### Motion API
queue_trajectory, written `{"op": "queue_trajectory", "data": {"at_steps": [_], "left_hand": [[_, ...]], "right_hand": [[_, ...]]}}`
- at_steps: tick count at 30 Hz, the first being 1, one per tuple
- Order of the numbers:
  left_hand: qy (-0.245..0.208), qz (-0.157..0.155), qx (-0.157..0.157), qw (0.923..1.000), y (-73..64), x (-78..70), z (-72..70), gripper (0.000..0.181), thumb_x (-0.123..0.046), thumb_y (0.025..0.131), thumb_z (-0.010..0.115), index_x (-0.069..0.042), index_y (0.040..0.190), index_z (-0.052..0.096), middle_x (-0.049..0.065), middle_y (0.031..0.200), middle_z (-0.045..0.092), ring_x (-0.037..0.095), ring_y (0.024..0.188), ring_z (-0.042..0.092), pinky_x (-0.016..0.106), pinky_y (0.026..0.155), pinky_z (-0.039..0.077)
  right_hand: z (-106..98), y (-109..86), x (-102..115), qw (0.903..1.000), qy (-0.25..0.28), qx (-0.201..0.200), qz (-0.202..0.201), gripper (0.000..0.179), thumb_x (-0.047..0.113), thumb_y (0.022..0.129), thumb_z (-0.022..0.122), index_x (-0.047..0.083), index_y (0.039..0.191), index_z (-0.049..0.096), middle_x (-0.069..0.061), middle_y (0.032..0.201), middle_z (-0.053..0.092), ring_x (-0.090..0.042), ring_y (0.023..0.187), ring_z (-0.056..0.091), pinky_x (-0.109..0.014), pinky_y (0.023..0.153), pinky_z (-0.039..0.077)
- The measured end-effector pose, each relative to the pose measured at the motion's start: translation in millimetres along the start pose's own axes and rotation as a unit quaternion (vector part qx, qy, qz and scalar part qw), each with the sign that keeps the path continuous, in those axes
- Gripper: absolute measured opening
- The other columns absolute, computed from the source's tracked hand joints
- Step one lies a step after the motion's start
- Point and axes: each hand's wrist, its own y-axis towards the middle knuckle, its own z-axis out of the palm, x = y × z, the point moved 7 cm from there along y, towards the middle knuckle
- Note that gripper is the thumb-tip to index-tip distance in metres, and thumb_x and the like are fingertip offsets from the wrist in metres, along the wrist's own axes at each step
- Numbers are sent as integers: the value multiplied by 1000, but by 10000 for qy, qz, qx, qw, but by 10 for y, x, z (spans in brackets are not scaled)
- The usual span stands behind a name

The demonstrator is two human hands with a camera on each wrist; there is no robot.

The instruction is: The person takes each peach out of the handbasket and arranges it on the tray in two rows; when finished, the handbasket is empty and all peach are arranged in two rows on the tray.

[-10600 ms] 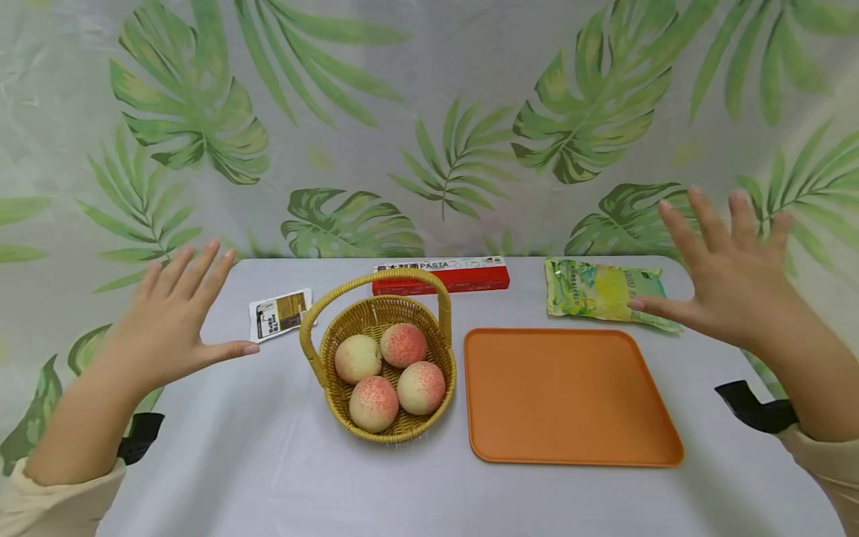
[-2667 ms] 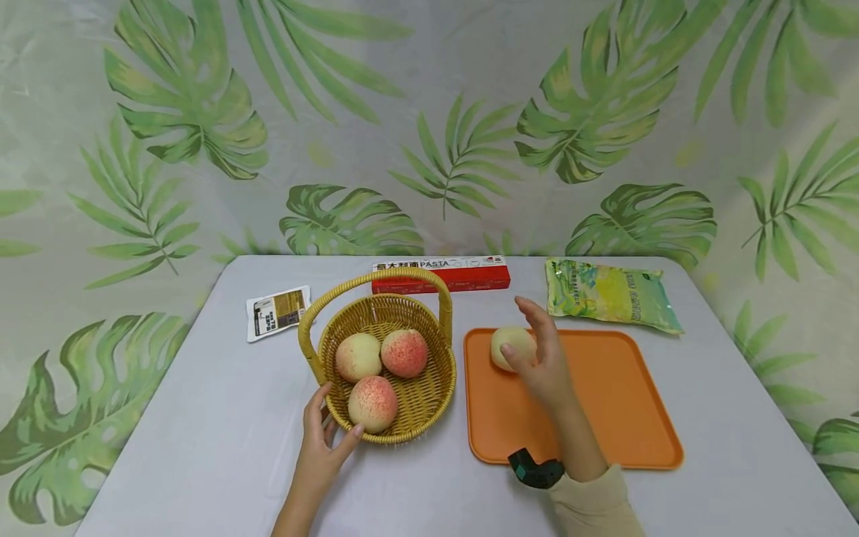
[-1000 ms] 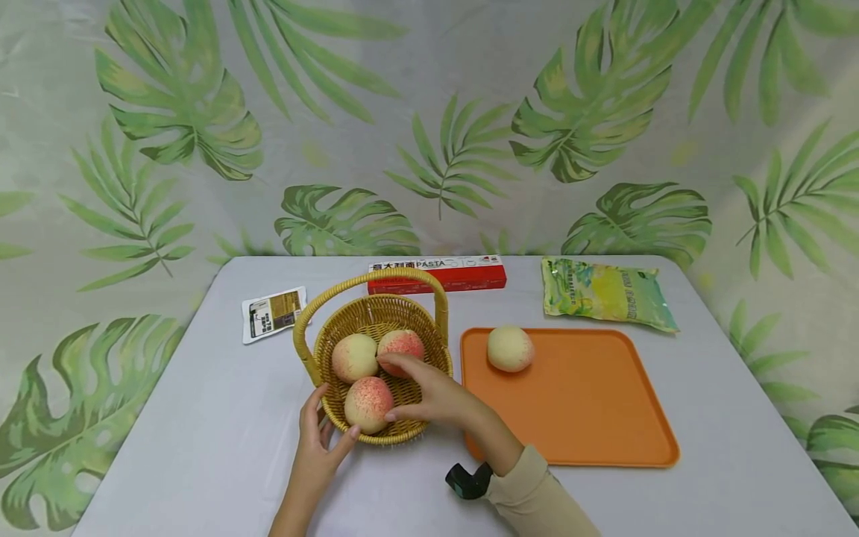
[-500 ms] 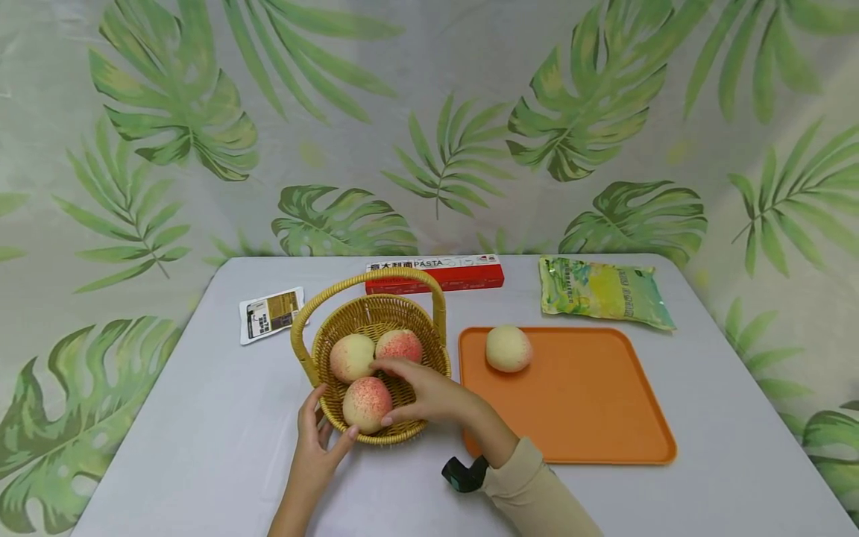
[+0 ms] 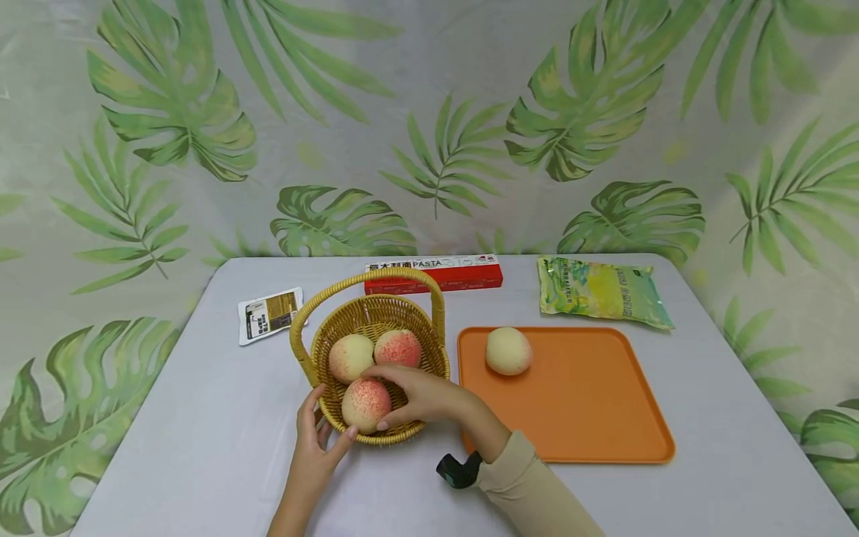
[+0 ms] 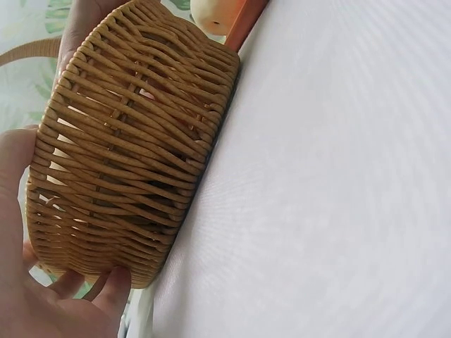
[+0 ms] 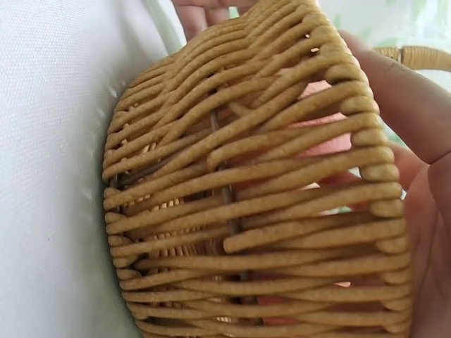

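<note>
Spotting the front peach [image 5: 365, 406] down in the wicker basket [image 6: 134, 155], nearest the rim on the wearer's side, we have the right hand [image 5: 419, 395] bent round its far side and right flank, thumb low, fingers on top, spread about as wide as the fruit. The left hand [image 5: 315, 440] grips the basket rim, thumb over the edge, fingers on the outer weave. Handling, our guess: peach light, probably a foam model, slightly giving, matt speckled skin so not very slippery; round, though, so it could roll if pinched off-centre. Best hold is across the widest part, thumb opposite fingers, gentle squeeze. The pale peach [image 5: 352, 358] and redder peach [image 5: 398, 348] sit just behind, leaving little finger room there. Basket looks light and springy, could slide on the desk [image 5: 235, 440]; we'd steady it by the rim.
</note>
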Motion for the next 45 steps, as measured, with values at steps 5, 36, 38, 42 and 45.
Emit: {"op": "queue_trajectory", "data": {"at_steps": [5,36,38,42,45], "left_hand": [[-9,-39,-4,10000,0,26,-4,80,-6,81,66,-4,141,13,17,142,7,35,126,17,8,95,25],[-67,130,-70,9999,30,222,-36,79,-10,81,67,-10,141,15,11,142,8,33,127,18,8,95,25],[-66,120,-77,9999,30,223,-36,79,-9,81,67,-10,141,15,11,142,9,33,127,18,8,95,25],[-78,118,-84,9999,31,222,-34,78,-9,81,67,-9,141,15,11,142,9,32,126,18,7,95,25],[-83,114,-72,9999,36,221,-29,78,-9,82,66,-9,141,15,11,142,9,33,127,17,7,95,25]], "right_hand": [[22,24,1,9998,-170,11,-44,61,33,77,71,15,128,44,4,127,45,-8,116,40,-27,97,35],[110,111,-19,9987,-403,-90,293,62,22,71,78,16,124,46,4,123,44,-8,114,39,-26,95,36],[112,111,-16,9985,-469,-145,244,61,21,71,77,15,123,47,4,122,45,-8,112,40,-25,94,37],[96,100,-3,9985,-447,-280,175,59,17,70,77,15,121,47,3,120,46,-8,111,42,-25,92,38],[67,80,4,9985,-315,-418,157,59,16,70,76,15,121,48,2,121,46,-10,115,40,-28,94,38]]}}
